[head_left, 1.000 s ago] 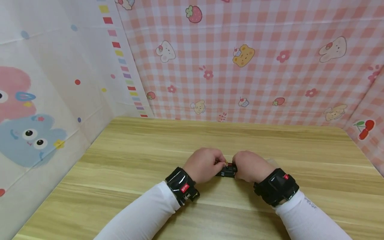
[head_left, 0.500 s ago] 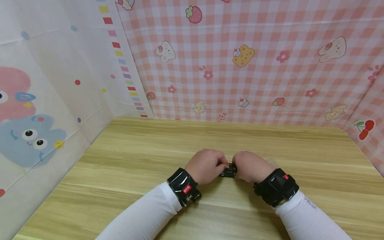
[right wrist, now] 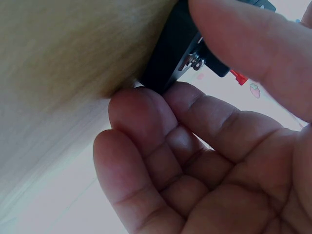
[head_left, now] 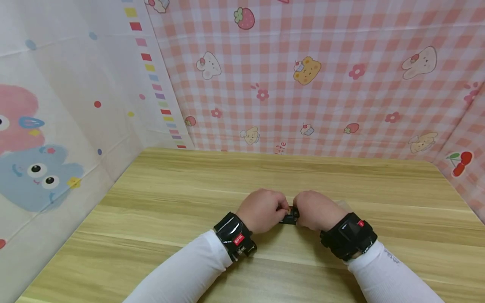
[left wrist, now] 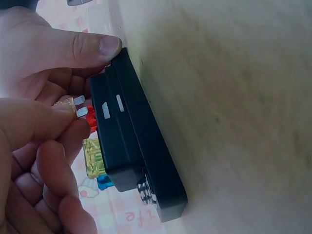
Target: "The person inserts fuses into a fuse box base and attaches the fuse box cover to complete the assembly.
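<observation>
A small black fuse box [head_left: 290,218] lies on the table between both hands. My left hand [head_left: 262,211] pinches a pale amber blade fuse [left wrist: 67,103] between thumb and finger, its metal prongs bare and pointing at the box's top. Close by, a red fuse [left wrist: 91,120], a yellow fuse [left wrist: 91,156] and a blue fuse [left wrist: 104,183] show on the box's top side. My right hand [head_left: 317,209] grips the box's right end, thumb on its near side, fingers curled at the end. A screw terminal [right wrist: 194,61] is visible beside that thumb.
Behind the right wrist a clear, flat plastic piece [head_left: 344,205] lies on the wood-grain table [head_left: 182,189]. A pink checked cloth [head_left: 333,101] hangs along the back, and a white patterned cloth [head_left: 87,139] hangs on the left.
My left hand has shifted slightly right and towards me, covering more of the fuse box. The right hand stays put at the box's end.
</observation>
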The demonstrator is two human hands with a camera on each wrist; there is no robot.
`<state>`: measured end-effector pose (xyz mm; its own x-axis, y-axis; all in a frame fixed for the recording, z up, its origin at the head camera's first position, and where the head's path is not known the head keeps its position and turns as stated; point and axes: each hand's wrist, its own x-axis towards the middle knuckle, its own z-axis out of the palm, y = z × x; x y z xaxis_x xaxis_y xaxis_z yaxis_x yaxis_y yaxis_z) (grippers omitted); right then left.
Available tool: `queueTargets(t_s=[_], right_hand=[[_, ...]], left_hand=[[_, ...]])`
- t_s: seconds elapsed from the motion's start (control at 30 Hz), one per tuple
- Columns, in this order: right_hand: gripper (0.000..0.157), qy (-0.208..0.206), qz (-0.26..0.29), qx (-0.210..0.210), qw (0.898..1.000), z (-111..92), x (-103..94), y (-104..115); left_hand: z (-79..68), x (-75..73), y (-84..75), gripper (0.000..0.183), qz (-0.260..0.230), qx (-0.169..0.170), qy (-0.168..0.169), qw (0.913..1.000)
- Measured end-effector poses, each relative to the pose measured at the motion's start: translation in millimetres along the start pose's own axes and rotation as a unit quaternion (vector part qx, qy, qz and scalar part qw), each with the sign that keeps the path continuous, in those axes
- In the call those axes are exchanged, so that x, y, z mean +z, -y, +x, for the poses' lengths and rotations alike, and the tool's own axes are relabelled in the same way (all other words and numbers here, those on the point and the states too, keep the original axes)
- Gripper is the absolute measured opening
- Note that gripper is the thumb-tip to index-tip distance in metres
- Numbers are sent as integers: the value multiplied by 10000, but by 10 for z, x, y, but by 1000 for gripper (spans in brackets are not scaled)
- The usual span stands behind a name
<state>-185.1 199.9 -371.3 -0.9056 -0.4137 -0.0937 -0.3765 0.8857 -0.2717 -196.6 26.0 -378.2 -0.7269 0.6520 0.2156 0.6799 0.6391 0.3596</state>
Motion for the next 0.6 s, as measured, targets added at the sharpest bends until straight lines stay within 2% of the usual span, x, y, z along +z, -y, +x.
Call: queueTargets(t_s=[0.6], right_hand=[[20, -16, 54, -32, 10000, -22, -21, 17]], left_hand=[[28, 31, -24, 6, 82, -67, 125, 9999]])
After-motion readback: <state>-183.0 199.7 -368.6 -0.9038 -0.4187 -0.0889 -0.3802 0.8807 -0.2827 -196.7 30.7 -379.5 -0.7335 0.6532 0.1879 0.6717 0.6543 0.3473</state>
